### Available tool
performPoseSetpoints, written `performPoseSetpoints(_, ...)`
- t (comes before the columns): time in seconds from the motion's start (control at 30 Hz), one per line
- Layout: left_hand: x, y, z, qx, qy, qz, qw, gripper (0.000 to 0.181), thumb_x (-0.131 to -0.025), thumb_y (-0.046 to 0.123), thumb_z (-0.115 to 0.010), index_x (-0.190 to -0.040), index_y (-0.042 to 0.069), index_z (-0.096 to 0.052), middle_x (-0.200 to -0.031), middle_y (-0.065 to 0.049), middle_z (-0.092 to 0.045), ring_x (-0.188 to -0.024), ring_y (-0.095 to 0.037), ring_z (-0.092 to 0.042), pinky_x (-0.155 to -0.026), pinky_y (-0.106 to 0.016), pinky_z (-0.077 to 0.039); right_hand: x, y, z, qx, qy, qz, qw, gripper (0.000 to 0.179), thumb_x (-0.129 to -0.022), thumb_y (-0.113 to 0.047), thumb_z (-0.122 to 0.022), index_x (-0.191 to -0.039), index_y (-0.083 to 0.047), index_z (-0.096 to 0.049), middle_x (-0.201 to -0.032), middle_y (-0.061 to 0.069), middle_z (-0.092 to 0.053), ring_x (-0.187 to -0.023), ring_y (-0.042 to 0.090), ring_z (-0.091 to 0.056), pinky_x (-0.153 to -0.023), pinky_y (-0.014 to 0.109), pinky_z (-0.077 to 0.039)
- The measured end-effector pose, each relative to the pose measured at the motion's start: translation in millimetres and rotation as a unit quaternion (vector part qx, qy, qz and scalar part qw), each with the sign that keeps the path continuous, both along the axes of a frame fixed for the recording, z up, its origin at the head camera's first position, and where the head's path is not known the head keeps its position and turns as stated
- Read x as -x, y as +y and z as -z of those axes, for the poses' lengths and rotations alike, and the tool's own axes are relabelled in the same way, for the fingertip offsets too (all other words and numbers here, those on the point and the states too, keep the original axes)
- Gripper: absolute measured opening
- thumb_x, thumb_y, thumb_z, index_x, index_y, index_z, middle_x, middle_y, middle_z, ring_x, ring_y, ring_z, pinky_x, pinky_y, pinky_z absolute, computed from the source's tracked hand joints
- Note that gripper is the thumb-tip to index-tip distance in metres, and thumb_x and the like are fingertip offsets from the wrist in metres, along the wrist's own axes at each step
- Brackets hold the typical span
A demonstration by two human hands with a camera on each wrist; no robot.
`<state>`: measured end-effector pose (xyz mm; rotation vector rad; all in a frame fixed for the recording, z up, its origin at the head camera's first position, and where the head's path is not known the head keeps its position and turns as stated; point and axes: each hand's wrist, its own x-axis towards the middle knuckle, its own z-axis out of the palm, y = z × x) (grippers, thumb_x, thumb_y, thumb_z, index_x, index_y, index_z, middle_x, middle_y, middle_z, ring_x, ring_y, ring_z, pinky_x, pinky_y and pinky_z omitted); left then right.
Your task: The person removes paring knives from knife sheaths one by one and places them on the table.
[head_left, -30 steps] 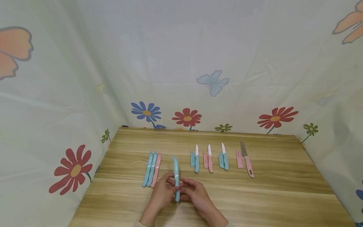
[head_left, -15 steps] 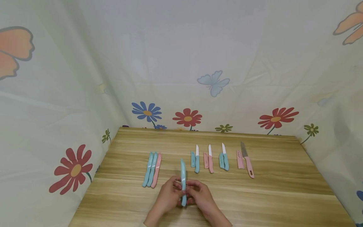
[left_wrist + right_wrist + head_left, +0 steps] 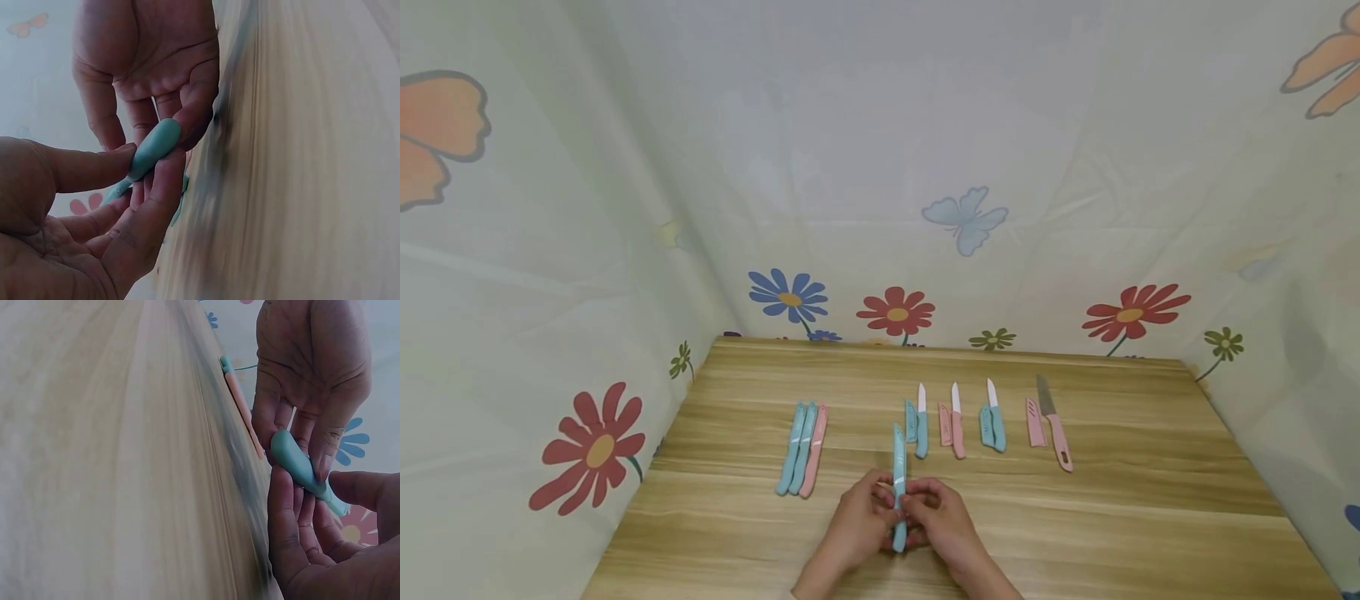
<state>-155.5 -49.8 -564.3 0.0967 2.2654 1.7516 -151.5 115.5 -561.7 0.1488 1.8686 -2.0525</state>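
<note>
A turquoise paring knife (image 3: 899,492) with a matching sheath over its blade is held up over the table's front middle, tip pointing away. My left hand (image 3: 861,518) pinches its handle from the left, thumb on one side and fingers curled around the other. From the right, my right hand (image 3: 946,521) grips the same handle with thumb and fingertips. Both wrist views show the rounded handle end (image 3: 161,139) between the two hands. In the right wrist view the turquoise handle (image 3: 294,459) lies across the fingers, and its sheathed end is partly hidden.
Two turquoise sheathed knives (image 3: 791,450) and a pink sheathed knife (image 3: 814,454) lie at left. Right of centre, white-bladed knives, turquoise (image 3: 922,433), pink (image 3: 957,433) and turquoise (image 3: 997,427), lie beside their sheaths. A steel-bladed pink knife (image 3: 1058,437) and pink sheath (image 3: 1035,423) are farther right.
Both hands have moved right and slightly toward the front edge, carrying the sheathed turquoise knife from near the left group to near the first bare-bladed knife. The knives on the table have stayed put.
</note>
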Motion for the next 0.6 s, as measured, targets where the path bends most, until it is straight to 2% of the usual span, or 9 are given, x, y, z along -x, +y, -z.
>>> performPoseSetpoints(0.3,-3.1,12.8,3.0,-0.014,0.004,0.014,0.9998,0.048,-0.088,-0.003,-0.074,-0.132,0.007,-0.059,-0.103,-0.008,-0.063,-0.082,-0.017,-0.067,-0.054,-0.031,-0.061,-4.2,13.1,-1.6,-0.013,0.003,0.007,0.9999,0.036,-0.099,-0.012,-0.066,-0.126,0.01,-0.055,-0.095,0.006,-0.067,-0.071,0.016,-0.069,-0.065,0.036,-0.065)
performPoseSetpoints(0.6,-6.4,23.9,2.0,-0.015,0.005,0.028,0.9995,0.045,-0.088,-0.004,-0.073,-0.129,0.009,-0.06,-0.1,-0.007,-0.063,-0.078,-0.015,-0.067,-0.051,-0.029,-0.06,-10.0,25.0,-2.4,-0.028,-0.001,0.013,0.9995,0.037,-0.1,-0.013,-0.065,-0.128,0.009,-0.055,-0.098,0.008,-0.068,-0.074,0.018,-0.07,-0.065,0.036,-0.064)
